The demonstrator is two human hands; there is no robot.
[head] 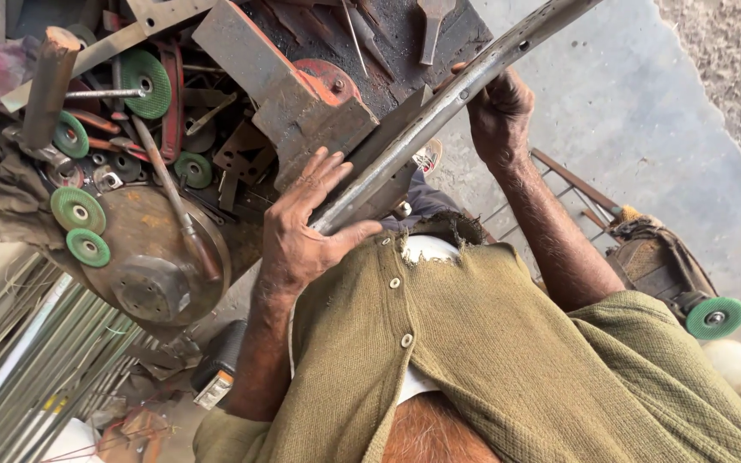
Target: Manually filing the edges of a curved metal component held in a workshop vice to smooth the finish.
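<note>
A long grey metal pipe (439, 107) with small holes in it runs diagonally from the top right down to my chest. My right hand (499, 116) is wrapped around its middle. My left hand (302, 231) holds its lower end, thumb underneath and fingers spread over the top. The pipe lies alongside a dark steel plate (392, 141) and a rusty red bench vise (302, 94) on the cluttered workbench. I wear an olive knitted cardigan (490, 343).
Several green grinding discs (77, 210), a hammer (177, 206), a rusty brake drum (152, 266) and scrap metal cover the bench. Steel rods (36, 360) lie at lower left. An angle grinder with a green disc (713, 317) sits on the concrete floor (645, 103) at right.
</note>
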